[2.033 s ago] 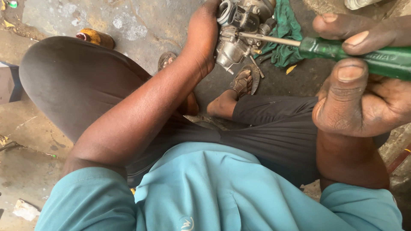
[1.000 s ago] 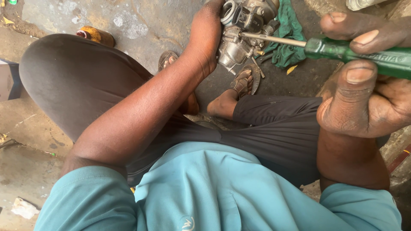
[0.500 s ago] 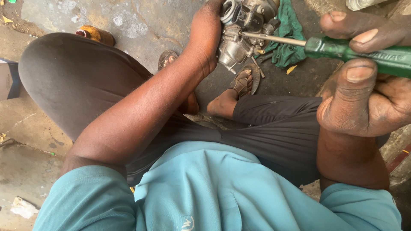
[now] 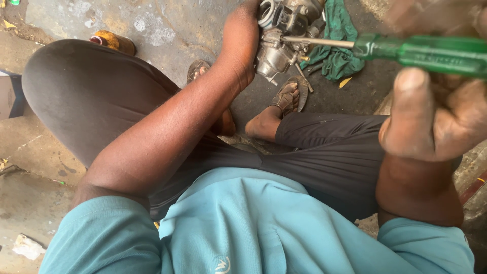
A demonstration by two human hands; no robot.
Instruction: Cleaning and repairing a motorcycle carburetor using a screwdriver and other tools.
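Note:
My left hand grips a grey metal carburettor at the top of the view, above my sandalled feet. My right hand, close to the camera at the right, holds a screwdriver by its green translucent handle. The steel shaft runs left and its tip sits against the carburettor's body. My fingers above the handle are blurred.
A green rag lies on the concrete floor behind the carburettor. A yellow-brown can stands at the upper left, and a dark box edge at the far left. My dark-trousered legs fill the middle.
The right hand has shifted slightly on the screwdriver handle, its upper fingers now blurred with motion. The left hand and carburettor stay in about the same place.

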